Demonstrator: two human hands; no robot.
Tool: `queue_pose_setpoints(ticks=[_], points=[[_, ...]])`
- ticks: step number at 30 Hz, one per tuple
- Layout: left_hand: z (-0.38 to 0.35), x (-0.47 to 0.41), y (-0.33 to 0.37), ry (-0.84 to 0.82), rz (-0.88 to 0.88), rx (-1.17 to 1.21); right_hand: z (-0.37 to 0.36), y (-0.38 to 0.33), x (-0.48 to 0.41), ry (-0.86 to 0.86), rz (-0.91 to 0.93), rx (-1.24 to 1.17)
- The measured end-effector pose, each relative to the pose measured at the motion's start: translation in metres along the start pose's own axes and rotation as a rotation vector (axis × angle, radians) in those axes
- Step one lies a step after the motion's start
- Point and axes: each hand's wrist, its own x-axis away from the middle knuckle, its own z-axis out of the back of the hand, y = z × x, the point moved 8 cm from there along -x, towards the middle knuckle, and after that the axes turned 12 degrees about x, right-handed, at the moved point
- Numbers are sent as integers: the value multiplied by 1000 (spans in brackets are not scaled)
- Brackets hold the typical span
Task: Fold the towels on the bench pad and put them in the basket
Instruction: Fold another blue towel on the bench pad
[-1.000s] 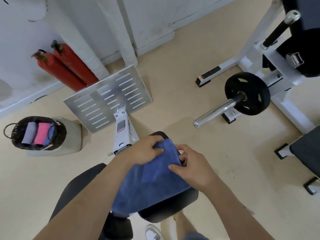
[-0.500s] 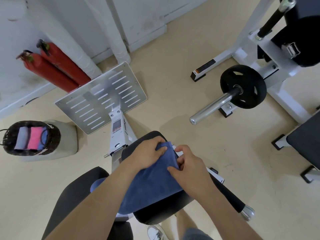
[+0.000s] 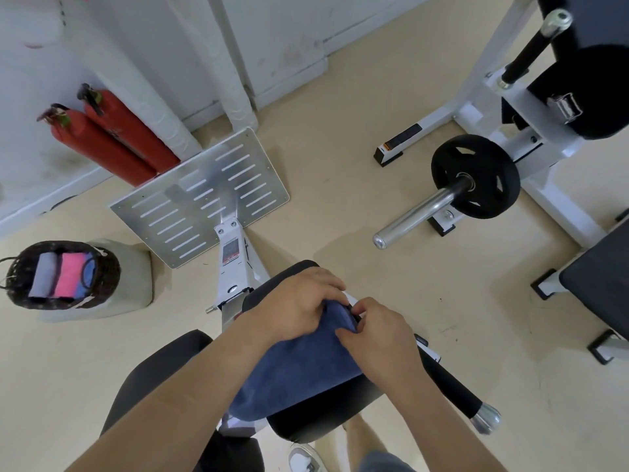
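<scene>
A blue towel (image 3: 299, 373) lies folded across the black bench pad (image 3: 313, 420) in the lower middle. My left hand (image 3: 299, 301) presses on its far end, fingers curled over the edge. My right hand (image 3: 377, 335) pinches the same far corner from the right side. Both hands meet at the towel's upper tip. A dark woven basket (image 3: 20, 284) stands on the floor at the far left, and in it lie a grey, a pink and a blue folded towel.
The basket rests on a pale green block (image 3: 132, 277). A slotted metal footplate (image 3: 200, 195) stands ahead of the pad. Two red fire extinguishers (image 3: 109, 137) lean on the wall. A barbell sleeve with a black weight plate (image 3: 476, 175) and a white rack lie to the right.
Both hands have drawn closer together at the towel's far corner, and the towel's far end looks narrower and more bunched. The camera has shifted slightly.
</scene>
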Motion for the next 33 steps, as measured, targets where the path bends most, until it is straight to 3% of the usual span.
queue_pose_setpoints(ticks=[9,16,20,24,28,33], points=[[-2,-13,18,-330,-62,-401,-3,2,-4,-49,-24,-11],[22,7,33,-339,152,-322,1,-16,0,-86,135,48],[80,34,46,-126,241,-203,21,-43,4,-174,227,-11],[150,74,58,124,286,-153,70,-100,6,-172,355,-237],[220,113,72,403,259,-200,126,-170,5,-51,506,-289],[279,139,95,716,218,-253,186,-238,13,201,717,-94]])
